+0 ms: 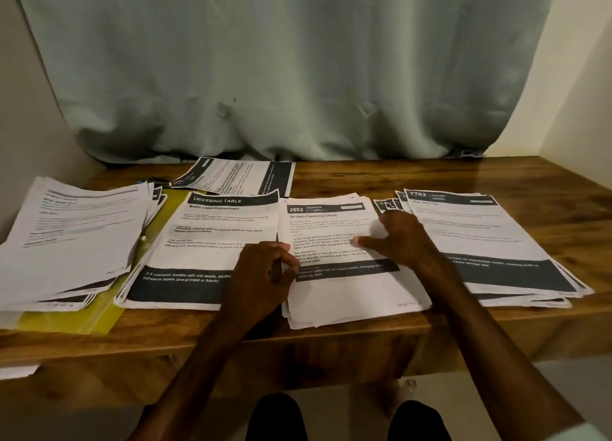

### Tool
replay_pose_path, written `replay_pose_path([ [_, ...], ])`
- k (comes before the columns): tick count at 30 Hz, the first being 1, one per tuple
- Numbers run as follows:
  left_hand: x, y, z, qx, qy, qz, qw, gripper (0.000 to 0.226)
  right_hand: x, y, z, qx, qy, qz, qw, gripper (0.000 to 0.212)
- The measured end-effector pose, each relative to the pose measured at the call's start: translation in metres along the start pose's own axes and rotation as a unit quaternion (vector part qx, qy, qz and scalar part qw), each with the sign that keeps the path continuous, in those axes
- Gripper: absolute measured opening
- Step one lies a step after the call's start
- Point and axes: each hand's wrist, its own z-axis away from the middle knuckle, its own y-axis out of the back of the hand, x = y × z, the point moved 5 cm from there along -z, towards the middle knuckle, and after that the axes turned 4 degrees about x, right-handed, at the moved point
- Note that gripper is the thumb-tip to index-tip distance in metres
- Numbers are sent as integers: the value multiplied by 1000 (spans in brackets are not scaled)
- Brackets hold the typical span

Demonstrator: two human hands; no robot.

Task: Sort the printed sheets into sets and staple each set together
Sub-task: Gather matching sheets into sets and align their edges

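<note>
At a glossy wooden table [414, 175], a person's left hand [261, 275] pinches the left edge of the loose, rectangular Screen Cleaning Check stack [347, 291] of printed sheets, the right hand [402, 238] spread flat on its top page beside the Dressing Table stack [212, 242].

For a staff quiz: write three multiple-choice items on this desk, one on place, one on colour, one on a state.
1. The right hand rests on: A the 2652 pile; B a stapler; C a keyboard.
2. The folder under the left piles is: A red; B yellow; C blue.
3. The left hand is: A raised flat; B curled at the 2652 pile's edge; C holding scissors.
A, its fingers lie spread on that sheet; B, yellow shows beneath the paper; B, its fingers curl at the left edge.
</note>
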Motion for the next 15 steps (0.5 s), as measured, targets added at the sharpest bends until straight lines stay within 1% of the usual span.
replay_pose_path([
  [2, -2, -1, -1, 0, 1, -6, 1000, 14, -8, -4, -9, -16, -11, 40, 999, 86],
  [3, -3, -3, -1, -1, 6, -8, 1000, 19, -12, -5, -13, -16, -8, 45, 999, 87],
  [5, -6, -5, 0, 0, 9, -9, 1000, 36, -18, -7, -23, -25, -5, 58, 998, 91],
  [6, -6, -6, 1, 2, 8, -8, 1000, 42, -20, -6, -26, -35, -3, 68, 997, 95],
  [7, -6, -7, 1, 4, 7, -9, 1000, 43, -23, -6, -29, -48, -3, 78, 996, 98],
  [11, -6, -8, 0, 5, 16, -5, 1000, 30, -28, 6, -34, -81, -14, 51, 995, 90],
  [15, -4, -8, -2, 15, 3, -2, 1000, 25, -24, 9, -41, -90, -47, 20, 995, 95],
])
